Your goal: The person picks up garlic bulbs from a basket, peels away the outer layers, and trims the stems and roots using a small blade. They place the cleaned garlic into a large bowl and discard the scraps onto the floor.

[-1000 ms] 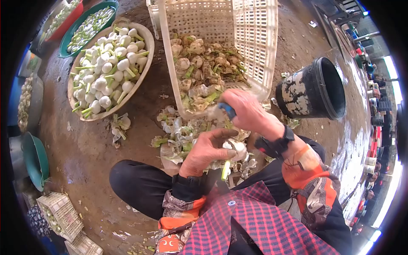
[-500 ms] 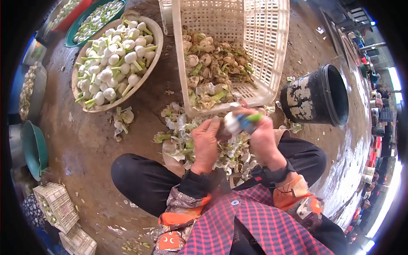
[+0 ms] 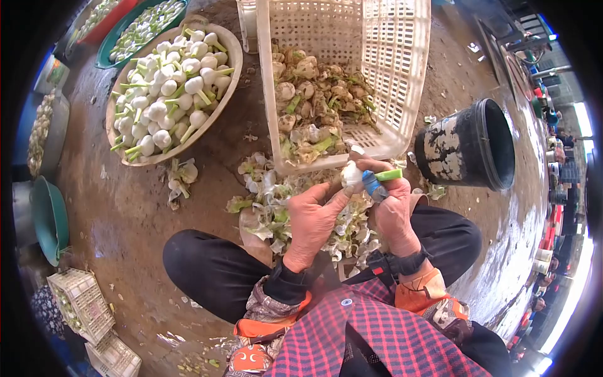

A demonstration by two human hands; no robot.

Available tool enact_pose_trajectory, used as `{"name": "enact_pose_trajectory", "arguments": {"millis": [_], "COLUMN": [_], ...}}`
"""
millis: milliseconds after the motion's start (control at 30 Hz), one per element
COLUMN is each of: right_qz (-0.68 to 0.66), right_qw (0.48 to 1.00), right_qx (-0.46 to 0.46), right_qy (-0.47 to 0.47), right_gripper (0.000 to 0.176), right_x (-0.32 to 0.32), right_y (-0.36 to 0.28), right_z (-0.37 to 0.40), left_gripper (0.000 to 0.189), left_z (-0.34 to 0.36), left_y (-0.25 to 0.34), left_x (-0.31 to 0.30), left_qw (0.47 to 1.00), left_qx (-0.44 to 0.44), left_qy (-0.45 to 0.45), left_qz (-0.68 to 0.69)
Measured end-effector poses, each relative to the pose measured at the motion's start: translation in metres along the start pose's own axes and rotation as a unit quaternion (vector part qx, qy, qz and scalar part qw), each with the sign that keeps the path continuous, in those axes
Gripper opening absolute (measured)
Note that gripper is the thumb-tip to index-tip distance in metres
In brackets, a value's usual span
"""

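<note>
The knife (image 3: 372, 186) blade is hiding behind the bulb (image 3: 352, 176); only its blue handle is showing, clenched in the right hand (image 3: 392, 210). The bulb is sitting at that hand's fingertips, its green stalk (image 3: 389, 174) sticking out past them. The left hand (image 3: 311, 217) is curling, thumb pressing against the bulb; whether it is gripping is unclear. Beyond the fingers, a white crate (image 3: 392, 75), cut off at the top, is holding unpeeled bulbs. Left of them, a bowl (image 3: 233, 60) is holding peeled ones. Peelings (image 3: 267, 201) are lying under the hands, a black bucket (image 3: 468, 144) to the right.
</note>
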State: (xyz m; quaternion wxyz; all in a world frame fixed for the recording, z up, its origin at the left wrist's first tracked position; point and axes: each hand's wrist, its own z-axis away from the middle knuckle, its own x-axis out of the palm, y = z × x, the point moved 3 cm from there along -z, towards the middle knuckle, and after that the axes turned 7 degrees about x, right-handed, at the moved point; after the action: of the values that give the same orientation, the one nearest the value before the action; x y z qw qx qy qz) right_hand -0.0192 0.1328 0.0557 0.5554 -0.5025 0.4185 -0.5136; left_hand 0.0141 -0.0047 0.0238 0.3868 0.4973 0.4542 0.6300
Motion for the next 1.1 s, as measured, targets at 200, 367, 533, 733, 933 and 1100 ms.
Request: {"name": "enact_pose_trajectory", "arguments": {"millis": [200, 367, 533, 733, 933, 1100], "right_qz": [0.035, -0.018, 0.023, 0.065, -0.045, 0.262], "right_qw": [0.999, 0.998, 0.997, 0.994, 0.999, 0.957], "right_qx": [-0.023, -0.012, -0.003, -0.027, 0.007, -0.118], "right_qy": [-0.032, -0.05, -0.071, -0.078, -0.009, -0.033], "right_gripper": [0.02, 0.021, 0.022, 0.019, 0.023, 0.029], "right_x": [0.003, -0.001, -0.005, 0.003, -0.001, 0.003], "right_y": [-0.004, -0.004, -0.002, -0.007, 0.011, -0.015], "right_z": [0.001, 0.002, 0.0, 0.003, 0.006, 0.0], "left_gripper": [0.014, 0.017, 0.022, 0.022, 0.015, 0.021], "left_z": [-0.003, -0.004, -0.005, -0.004, -0.006, -0.006], "left_y": [0.011, 0.014, -0.006, -0.009, -0.001, 0.003], "left_x": [-0.008, -0.001, -0.001, -0.011, -0.004, -0.001], "left_qw": [0.976, 0.972, 0.999, 0.994, 0.993, 0.987], "left_qx": [0.112, 0.161, -0.035, 0.017, -0.086, -0.112], "left_qy": [-0.074, -0.025, -0.028, -0.08, -0.025, -0.023], "left_qz": [-0.174, -0.171, 0.02, -0.075, 0.075, 0.114]}}
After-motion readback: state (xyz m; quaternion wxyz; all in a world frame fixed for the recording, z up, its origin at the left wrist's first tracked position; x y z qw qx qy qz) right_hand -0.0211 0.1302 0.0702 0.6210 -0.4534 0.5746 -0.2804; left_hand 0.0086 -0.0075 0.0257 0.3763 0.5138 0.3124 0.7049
